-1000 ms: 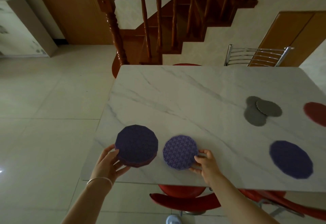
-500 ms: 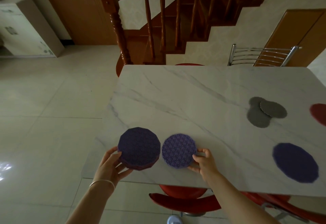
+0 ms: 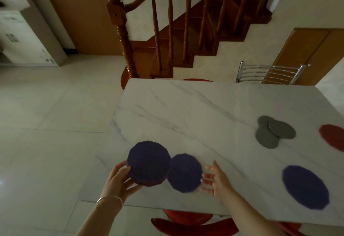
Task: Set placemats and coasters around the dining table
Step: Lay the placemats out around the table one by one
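My left hand (image 3: 119, 180) grips a stack of purple mats (image 3: 149, 162) at the near left corner of the marble desk (image 3: 195, 109), fingers curled round its near edge. Just right of the stack, a single purple mat (image 3: 185, 173) lies flat, its left rim tucked under the stack's edge. My right hand (image 3: 216, 181) hovers at that mat's right rim, fingers spread and blurred, holding nothing. Farther right lie another purple mat (image 3: 305, 186), overlapping grey coasters (image 3: 273, 131) beyond it, and a red mat (image 3: 333, 136) at the desk's right edge.
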The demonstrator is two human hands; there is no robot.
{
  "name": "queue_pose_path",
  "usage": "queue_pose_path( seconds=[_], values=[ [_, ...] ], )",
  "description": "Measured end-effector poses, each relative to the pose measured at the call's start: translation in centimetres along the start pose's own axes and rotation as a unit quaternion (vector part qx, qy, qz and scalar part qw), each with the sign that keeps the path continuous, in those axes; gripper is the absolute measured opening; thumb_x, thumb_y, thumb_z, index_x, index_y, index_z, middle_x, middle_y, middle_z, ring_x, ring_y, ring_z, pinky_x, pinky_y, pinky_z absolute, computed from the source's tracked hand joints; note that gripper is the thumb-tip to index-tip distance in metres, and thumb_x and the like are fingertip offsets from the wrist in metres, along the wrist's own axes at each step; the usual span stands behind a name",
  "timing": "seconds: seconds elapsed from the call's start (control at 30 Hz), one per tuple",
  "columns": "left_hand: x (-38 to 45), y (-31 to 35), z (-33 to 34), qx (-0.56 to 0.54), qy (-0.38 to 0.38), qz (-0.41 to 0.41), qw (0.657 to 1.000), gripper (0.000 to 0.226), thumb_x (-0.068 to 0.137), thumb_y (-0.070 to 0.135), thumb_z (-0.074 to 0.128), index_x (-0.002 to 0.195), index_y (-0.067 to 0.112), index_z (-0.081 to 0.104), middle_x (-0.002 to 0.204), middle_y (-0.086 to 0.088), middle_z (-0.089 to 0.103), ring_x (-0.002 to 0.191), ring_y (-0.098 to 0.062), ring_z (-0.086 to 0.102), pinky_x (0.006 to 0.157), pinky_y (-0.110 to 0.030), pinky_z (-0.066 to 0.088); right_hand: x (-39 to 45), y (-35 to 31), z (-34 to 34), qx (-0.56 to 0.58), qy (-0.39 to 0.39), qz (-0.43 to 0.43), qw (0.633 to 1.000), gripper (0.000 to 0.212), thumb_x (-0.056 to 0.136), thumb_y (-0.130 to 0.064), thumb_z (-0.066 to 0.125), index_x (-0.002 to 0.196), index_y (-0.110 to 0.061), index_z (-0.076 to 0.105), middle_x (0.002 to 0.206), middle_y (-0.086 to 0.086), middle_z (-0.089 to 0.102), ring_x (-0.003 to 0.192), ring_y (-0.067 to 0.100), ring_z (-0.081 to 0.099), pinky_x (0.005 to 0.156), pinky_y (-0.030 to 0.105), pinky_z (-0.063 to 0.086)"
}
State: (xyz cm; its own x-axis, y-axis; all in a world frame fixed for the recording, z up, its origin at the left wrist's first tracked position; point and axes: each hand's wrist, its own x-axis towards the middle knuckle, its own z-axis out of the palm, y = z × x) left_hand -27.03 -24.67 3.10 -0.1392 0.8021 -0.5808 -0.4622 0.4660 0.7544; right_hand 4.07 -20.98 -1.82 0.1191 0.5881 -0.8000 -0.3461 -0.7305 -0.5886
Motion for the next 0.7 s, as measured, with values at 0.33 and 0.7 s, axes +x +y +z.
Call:
queue_pose_path(
  seconds=[0.33, 0.7],
  values=[
    [1.8, 4.7, -2.5, -0.015, -0.012, 0.01, 1.0, 0.016, 0.085, 0.013, 0.061, 0.1, 0.017, 0.064, 0.087, -0.014, 0.071, 0.073, -0.031, 0.07, 0.062, -0.042, 0.056, -4.1, -3.0, 14.4, -0.208, -0.147, -0.142, 0.957, 0.023, 0.084, -0.035, 0.066, 0.097, -0.017, 0.066, 0.099, 0.009, 0.067, 0.089, 0.022, 0.065, 0.072, 0.035, 0.06],
    [9.5, 14.1, -12.5, 0.015, -0.088, -0.016, 0.996, 0.027, 0.08, 0.017, 0.067, 0.107, 0.016, 0.063, 0.099, -0.018, 0.069, 0.081, -0.034, 0.07, 0.064, -0.042, 0.056, -4.1, -1.8, 29.7, -0.155, -0.06, -0.189, 0.968, 0.023, 0.081, -0.004, 0.069, 0.101, -0.003, 0.058, 0.09, 0.012, 0.065, 0.072, 0.022, 0.066, 0.054, 0.032, 0.057]
  ],
)
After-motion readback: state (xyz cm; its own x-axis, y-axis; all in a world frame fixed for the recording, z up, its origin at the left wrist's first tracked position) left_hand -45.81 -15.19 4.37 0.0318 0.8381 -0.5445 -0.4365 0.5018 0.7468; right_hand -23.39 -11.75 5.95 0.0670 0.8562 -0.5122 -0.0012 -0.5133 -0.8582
